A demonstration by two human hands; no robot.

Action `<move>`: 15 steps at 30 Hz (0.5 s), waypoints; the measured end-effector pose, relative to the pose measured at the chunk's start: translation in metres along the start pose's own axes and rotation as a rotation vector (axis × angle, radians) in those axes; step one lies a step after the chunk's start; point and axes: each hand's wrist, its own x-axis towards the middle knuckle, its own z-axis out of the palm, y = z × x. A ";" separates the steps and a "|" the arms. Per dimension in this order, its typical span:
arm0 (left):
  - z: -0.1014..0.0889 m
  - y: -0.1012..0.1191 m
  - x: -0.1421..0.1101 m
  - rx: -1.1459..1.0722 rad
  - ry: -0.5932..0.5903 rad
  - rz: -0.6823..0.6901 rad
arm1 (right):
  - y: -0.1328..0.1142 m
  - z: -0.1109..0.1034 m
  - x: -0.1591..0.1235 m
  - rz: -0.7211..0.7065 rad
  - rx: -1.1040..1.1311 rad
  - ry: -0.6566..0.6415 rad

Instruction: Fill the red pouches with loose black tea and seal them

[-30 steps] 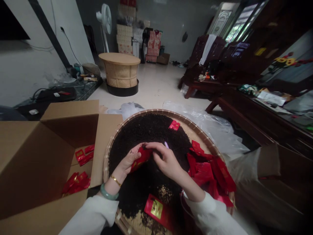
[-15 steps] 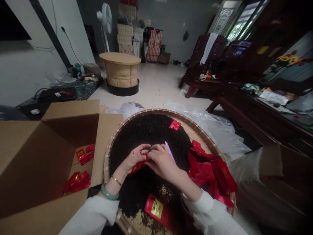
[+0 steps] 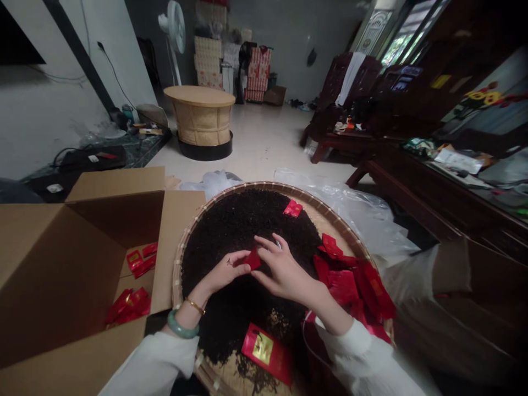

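Note:
My left hand [image 3: 226,274] pinches a small red packet [image 3: 253,258] between thumb and fingers, above the dark loose tea leaves [image 3: 231,220]. My right hand [image 3: 284,272] has its thumb and a finger on the packet's right side, other fingers raised. A pale sliver of something thin shows between those fingers, mostly hidden. The leaves cover much of a round woven bamboo tray [image 3: 178,275]. In front of my hands lies a larger red pouch [image 3: 268,352] with a gold label. Flat red packets [image 3: 344,286] are heaped at the tray's right side, and a single red packet [image 3: 293,208] rests toward the back.
Left of the tray stands an open cardboard box [image 3: 53,275] with several red packets [image 3: 131,302] inside. Clear plastic sheeting [image 3: 350,203] lies behind the tray. A dark wooden table [image 3: 416,187] is on the right. Farther off are a round wicker stand [image 3: 204,124] and a fan [image 3: 176,27].
The packet has turned more upright in my hands. My right fingers have spread and lifted, and the purple strip seen beside them is now mostly hidden. The view has shifted slightly.

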 end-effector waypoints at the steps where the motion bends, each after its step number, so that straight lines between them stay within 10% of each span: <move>1: 0.001 0.001 0.000 0.006 -0.001 -0.002 | 0.000 0.000 0.000 0.012 0.009 -0.023; 15: -0.001 -0.001 -0.002 0.000 -0.057 -0.094 | -0.003 0.001 -0.003 0.027 0.033 -0.313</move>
